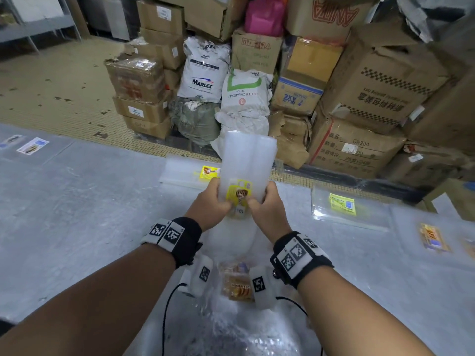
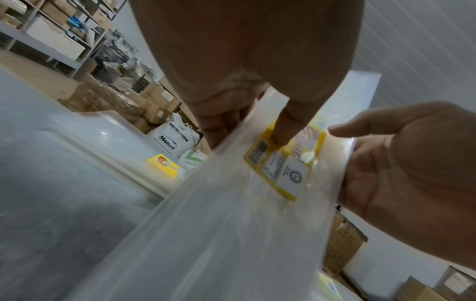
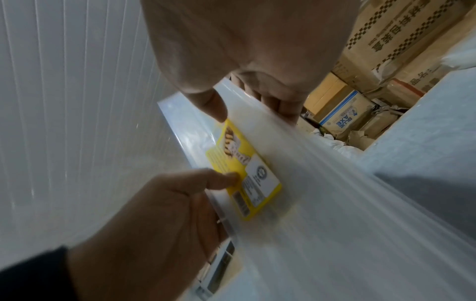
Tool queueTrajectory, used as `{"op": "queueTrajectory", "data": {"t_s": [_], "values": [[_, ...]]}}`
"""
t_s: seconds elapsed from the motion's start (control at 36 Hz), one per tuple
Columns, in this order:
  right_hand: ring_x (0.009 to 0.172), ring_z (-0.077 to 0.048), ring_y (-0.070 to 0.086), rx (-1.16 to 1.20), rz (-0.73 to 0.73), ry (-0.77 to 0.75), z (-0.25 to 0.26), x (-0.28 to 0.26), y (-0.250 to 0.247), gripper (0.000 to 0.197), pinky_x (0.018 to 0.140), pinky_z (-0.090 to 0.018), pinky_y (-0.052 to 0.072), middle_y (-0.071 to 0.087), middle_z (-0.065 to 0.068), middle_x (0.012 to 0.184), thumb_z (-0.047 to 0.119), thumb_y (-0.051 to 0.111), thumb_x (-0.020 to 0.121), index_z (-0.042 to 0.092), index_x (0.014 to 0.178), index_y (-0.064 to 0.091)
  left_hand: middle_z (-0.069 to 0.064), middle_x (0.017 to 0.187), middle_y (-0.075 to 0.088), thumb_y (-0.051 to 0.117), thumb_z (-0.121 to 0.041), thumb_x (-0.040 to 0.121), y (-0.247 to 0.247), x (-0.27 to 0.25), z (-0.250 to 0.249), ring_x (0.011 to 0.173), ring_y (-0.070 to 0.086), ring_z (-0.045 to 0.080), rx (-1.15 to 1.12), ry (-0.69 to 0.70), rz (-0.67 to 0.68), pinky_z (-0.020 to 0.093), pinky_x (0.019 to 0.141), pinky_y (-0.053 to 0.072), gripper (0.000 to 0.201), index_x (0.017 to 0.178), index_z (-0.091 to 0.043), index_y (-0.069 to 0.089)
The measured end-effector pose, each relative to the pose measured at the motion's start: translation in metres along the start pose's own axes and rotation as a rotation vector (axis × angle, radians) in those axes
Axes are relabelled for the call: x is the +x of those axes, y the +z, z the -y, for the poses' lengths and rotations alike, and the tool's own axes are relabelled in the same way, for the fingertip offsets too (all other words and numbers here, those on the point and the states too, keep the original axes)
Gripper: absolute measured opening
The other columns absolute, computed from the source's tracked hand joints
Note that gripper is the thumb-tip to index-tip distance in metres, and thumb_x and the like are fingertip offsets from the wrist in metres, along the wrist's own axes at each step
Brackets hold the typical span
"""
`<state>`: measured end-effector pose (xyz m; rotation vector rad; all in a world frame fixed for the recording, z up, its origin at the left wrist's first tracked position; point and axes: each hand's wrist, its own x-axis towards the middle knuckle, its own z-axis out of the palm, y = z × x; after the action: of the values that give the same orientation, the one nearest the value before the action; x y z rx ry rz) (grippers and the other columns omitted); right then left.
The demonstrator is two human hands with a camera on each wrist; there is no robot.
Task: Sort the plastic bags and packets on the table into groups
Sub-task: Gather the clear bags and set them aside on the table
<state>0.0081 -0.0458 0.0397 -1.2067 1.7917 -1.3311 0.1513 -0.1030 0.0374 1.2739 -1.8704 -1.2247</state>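
A stack of clear plastic bags [image 1: 248, 160] with a yellow label [image 1: 239, 192] stands upright above the table, held at its lower end by both hands. My left hand [image 1: 216, 201] grips its left edge; the left wrist view shows the thumb [image 2: 291, 126] on the label [image 2: 283, 163] and the fingers [image 2: 221, 126] behind the bags. My right hand [image 1: 262, 202] grips the right edge, thumb [image 3: 213, 108] in front. A matching yellow-label stack [image 1: 190, 170] lies flat at the table's far edge. Under my wrists lies a pile with an orange biscuit-label packet [image 1: 236, 286].
On the grey covered table [image 1: 90, 214], clear bags with a yellow-green label [image 1: 341, 204] lie to the right, orange-label packets [image 1: 434, 237] at the far right, and blue-and-white-label packets [image 1: 32, 145] at the far left. Cardboard boxes [image 1: 380, 80] and sacks [image 1: 203, 70] stand beyond the far edge.
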Motion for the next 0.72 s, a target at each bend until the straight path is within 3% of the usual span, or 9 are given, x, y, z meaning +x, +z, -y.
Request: {"op": "queueTrajectory", "data": {"t_s": [0.11, 0.25, 0.31, 0.36, 0.42, 0.47, 0.5, 0.58, 0.72], "values": [[0.06, -0.003, 0.05, 0.133, -0.042, 0.043, 0.014, 0.008, -0.005, 0.018, 0.06, -0.024, 0.041, 0.053, 0.01, 0.069, 0.005, 0.056, 0.088, 0.02, 0.094, 0.048, -0.005, 0.076, 0.061, 0.058, -0.019, 0.07, -0.005, 0.008, -0.008, 0.061, 0.054, 0.009, -0.071, 0.02, 0.058, 0.027, 0.06, 0.044, 0.028, 0.096, -0.025, 0.05], [0.081, -0.023, 0.063, 0.191, -0.096, 0.121, 0.02, 0.012, -0.007, 0.024, 0.079, -0.046, 0.053, 0.064, -0.008, 0.093, 0.005, 0.057, 0.081, 0.021, 0.096, 0.048, -0.003, 0.082, 0.06, 0.057, -0.012, 0.074, -0.005, 0.015, -0.02, 0.067, 0.056, 0.013, -0.061, 0.008, 0.135, 0.024, 0.059, 0.043, 0.037, 0.109, -0.023, 0.047], [0.089, -0.03, 0.068, 0.232, -0.128, 0.154, 0.017, 0.012, -0.009, 0.026, 0.081, -0.047, 0.055, 0.067, -0.014, 0.1, 0.005, 0.058, 0.08, 0.02, 0.099, 0.049, -0.002, 0.085, 0.059, 0.056, -0.002, 0.084, -0.005, 0.016, -0.025, 0.069, 0.055, 0.011, -0.079, -0.003, 0.182, 0.018, 0.056, 0.043, 0.034, 0.111, -0.02, 0.047], [0.079, -0.028, 0.066, 0.29, -0.18, 0.173, 0.014, 0.012, -0.014, 0.024, 0.073, -0.042, 0.055, 0.067, -0.014, 0.093, 0.001, 0.056, 0.083, 0.018, 0.098, 0.05, 0.0, 0.09, 0.061, 0.06, -0.011, 0.083, -0.004, 0.018, -0.027, 0.072, 0.057, 0.012, -0.128, -0.017, 0.242, 0.019, 0.063, 0.045, 0.029, 0.11, -0.02, 0.051], [0.061, -0.018, 0.056, 0.344, -0.258, 0.191, 0.014, 0.01, -0.021, 0.022, 0.055, -0.029, 0.045, 0.059, -0.006, 0.076, -0.003, 0.053, 0.085, 0.014, 0.098, 0.05, 0.002, 0.099, 0.064, 0.061, -0.03, 0.075, -0.005, 0.018, -0.027, 0.082, 0.06, 0.014, -0.152, -0.028, 0.314, 0.028, 0.077, 0.047, 0.035, 0.108, -0.02, 0.056], [0.054, -0.013, 0.049, 0.396, -0.33, 0.235, 0.011, 0.01, -0.029, 0.023, 0.052, -0.024, 0.038, 0.054, -0.001, 0.07, -0.006, 0.051, 0.086, 0.012, 0.101, 0.05, 0.001, 0.108, 0.067, 0.064, -0.044, 0.072, -0.005, 0.02, -0.025, 0.094, 0.063, 0.016, -0.119, -0.063, 0.401, 0.033, 0.087, 0.046, 0.045, 0.111, -0.021, 0.06], [0.058, -0.015, 0.052, 0.429, -0.363, 0.26, 0.009, 0.01, -0.033, 0.024, 0.056, -0.026, 0.042, 0.056, -0.003, 0.073, -0.006, 0.051, 0.086, 0.013, 0.099, 0.05, -0.002, 0.109, 0.067, 0.066, -0.048, 0.075, -0.005, 0.021, -0.023, 0.095, 0.063, 0.013, -0.09, -0.078, 0.441, 0.029, 0.086, 0.047, 0.045, 0.112, -0.023, 0.061], [0.078, -0.026, 0.061, 0.461, -0.425, 0.304, 0.002, 0.008, -0.042, 0.025, 0.075, -0.041, 0.05, 0.065, -0.009, 0.089, -0.005, 0.053, 0.082, 0.019, 0.089, 0.051, -0.012, 0.089, 0.059, 0.063, -0.035, 0.095, 0.002, 0.026, -0.017, 0.074, 0.054, -0.001, 0.047, -0.054, 0.472, 0.015, 0.062, 0.039, 0.014, 0.104, -0.024, 0.058], [0.075, -0.023, 0.061, 0.517, -0.398, 0.342, -0.011, -0.003, -0.051, 0.026, 0.07, -0.038, 0.049, 0.065, -0.008, 0.088, 0.001, 0.054, 0.077, 0.017, 0.096, 0.056, -0.012, 0.077, 0.05, 0.061, -0.028, 0.096, 0.008, 0.034, -0.013, 0.065, 0.047, 0.0, 0.28, 0.088, 0.454, 0.012, 0.053, 0.034, 0.011, 0.101, -0.023, 0.052]]}}
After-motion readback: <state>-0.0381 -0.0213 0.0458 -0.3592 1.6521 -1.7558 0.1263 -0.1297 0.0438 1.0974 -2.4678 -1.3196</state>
